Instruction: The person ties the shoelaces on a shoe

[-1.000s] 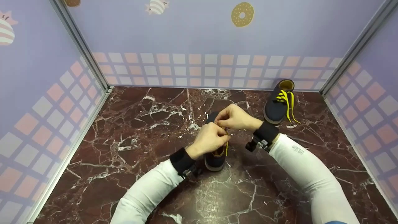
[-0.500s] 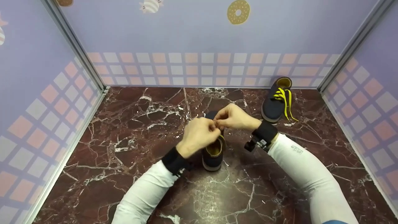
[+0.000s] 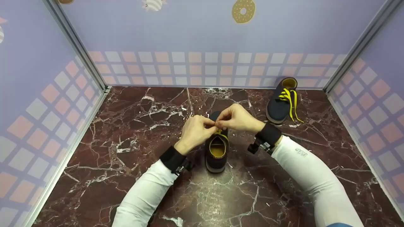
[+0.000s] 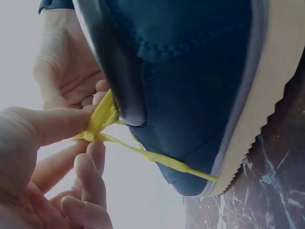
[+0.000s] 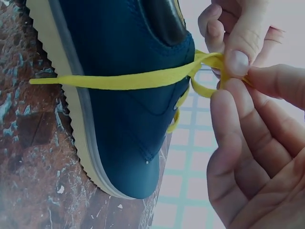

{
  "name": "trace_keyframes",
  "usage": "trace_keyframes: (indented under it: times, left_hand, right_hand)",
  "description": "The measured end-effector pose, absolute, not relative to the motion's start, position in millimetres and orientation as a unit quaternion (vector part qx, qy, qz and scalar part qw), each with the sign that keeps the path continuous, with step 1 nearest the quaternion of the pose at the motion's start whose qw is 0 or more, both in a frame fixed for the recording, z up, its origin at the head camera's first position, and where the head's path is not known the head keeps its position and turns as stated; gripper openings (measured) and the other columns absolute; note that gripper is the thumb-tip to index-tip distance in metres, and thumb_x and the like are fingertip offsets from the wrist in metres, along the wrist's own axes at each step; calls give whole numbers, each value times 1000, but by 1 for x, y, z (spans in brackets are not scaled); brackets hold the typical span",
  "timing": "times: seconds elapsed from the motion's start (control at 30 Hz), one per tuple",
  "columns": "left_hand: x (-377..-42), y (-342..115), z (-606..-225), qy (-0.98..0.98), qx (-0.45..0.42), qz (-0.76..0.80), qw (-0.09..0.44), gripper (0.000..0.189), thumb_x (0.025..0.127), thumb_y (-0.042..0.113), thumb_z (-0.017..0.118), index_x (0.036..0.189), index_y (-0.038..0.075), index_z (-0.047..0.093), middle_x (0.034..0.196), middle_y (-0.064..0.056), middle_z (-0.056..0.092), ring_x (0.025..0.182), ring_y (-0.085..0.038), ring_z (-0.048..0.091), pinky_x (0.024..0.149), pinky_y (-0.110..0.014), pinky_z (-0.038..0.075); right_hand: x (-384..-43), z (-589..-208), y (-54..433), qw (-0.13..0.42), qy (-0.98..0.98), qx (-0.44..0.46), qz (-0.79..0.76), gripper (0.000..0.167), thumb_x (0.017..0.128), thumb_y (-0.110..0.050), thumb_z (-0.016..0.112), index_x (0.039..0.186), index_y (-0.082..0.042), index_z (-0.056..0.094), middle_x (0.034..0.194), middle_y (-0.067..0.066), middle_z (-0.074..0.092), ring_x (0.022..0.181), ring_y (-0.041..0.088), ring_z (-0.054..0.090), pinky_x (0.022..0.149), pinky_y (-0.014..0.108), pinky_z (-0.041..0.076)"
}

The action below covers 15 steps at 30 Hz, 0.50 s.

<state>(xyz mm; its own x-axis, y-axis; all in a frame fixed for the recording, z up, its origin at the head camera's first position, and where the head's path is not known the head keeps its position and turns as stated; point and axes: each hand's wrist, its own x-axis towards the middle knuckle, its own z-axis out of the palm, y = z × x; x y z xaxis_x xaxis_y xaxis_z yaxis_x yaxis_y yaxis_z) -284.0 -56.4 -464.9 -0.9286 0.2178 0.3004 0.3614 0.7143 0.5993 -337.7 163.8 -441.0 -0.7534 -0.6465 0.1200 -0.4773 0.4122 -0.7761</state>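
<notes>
A dark navy shoe [image 3: 216, 164] with a tan lining stands on the floor, toe pointing away from me. My left hand [image 3: 195, 130] pinches its yellow shoelace [image 4: 102, 117] between thumb and forefinger above the tongue. From the other side my right hand [image 3: 238, 119] pinches the same lace, the fingertips of both hands meeting there. In the right wrist view, a small loop of lace [image 5: 205, 88] shows beside the fingertips. One lace end [image 5: 114, 82] hangs across the shoe's side and past the pale sole. In the head view the hands hide part of the lacing.
A second navy shoe [image 3: 278, 107] with loose yellow laces [image 3: 291, 107] stands at the back right by the wall. Printed panels [image 3: 205, 37] enclose the brown marble floor [image 3: 142, 142] at the back and both sides. Small white specks lie left of the near shoe.
My left hand has moved left and away from the shoe opening, its fingers now on the lace at the right hand's fingertips. The shoe's opening has come into view. The right hand has barely moved.
</notes>
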Motion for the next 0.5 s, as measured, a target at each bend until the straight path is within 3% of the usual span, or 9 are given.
trace_keyframes:
  times: [0.27,0.5]
  left_hand:
    - [-285,-56,-468,-915,-171,-347,115,14,94,31,82,102,26,93,100,1,89,81,-24,81,66,-42,58]
    - [-288,-60,-470,-908,-152,-378,94,17,94,29,85,105,18,92,104,1,90,92,-23,84,76,-41,62]
  right_hand:
    - [-332,-446,168,64,840,-340,-418,6,98,-10,84,95,-10,90,84,13,85,66,13,74,60,15,52]
    - [-328,-462,173,28,844,-374,-383,5,90,-13,92,87,-14,88,78,4,84,64,0,67,63,14,52]
